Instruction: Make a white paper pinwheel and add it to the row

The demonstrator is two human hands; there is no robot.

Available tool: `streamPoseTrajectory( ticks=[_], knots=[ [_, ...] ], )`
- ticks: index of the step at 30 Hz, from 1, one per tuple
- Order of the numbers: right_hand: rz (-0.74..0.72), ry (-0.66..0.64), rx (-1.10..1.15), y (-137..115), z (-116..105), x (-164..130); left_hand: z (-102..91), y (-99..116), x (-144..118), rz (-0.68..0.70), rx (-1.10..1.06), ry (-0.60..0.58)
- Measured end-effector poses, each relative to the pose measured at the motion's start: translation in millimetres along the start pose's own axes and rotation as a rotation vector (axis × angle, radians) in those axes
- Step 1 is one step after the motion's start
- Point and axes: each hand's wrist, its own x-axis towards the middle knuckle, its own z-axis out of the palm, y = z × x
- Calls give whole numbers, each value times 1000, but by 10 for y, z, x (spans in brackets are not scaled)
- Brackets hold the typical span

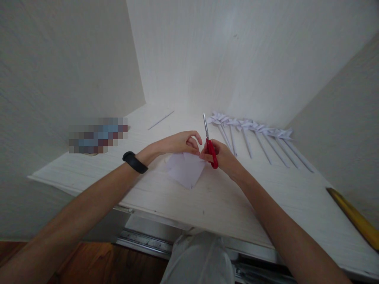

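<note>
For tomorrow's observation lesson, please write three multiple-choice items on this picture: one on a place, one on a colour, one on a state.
1. Where does the row of paper pinwheels lie?
A. On the desk, beyond the right hand
B. On the floor
C. Under the left arm

2. What colour are the handles of the scissors?
A. Blue
B. Red
C. Green

3. How do the scissors stand?
A. Lying flat on the desk, untouched
B. Held in the right hand, blades pointing up and away
C. Hanging on the wall

Answers:
1 A: they lie on the desk past the right hand.
2 B: the grips are red.
3 B: the right hand grips them, while the left hand holds the white paper.
</note>
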Motion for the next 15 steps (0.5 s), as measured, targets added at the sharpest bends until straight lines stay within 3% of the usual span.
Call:
streamPoseTrajectory(
  ticks=[2, 4, 8, 12, 15],
  knots=[
    [-23, 65, 20, 31, -29, 28, -52, 4, 1, 7, -10, 51],
    [-42, 140, 67, 46, -67, 57, -113, 4, -4, -17, 15, 182],
    [-64, 285, 106, 34, -132, 87, -182, -38, 2, -71, -159, 292],
    [-30, 199, 60, 26, -159, 91, -224, -50, -12, -118, -202, 311],
    [-11, 137, 14, 37, -186, 99, -310, 12, -80, -92, -65, 200]
  ],
)
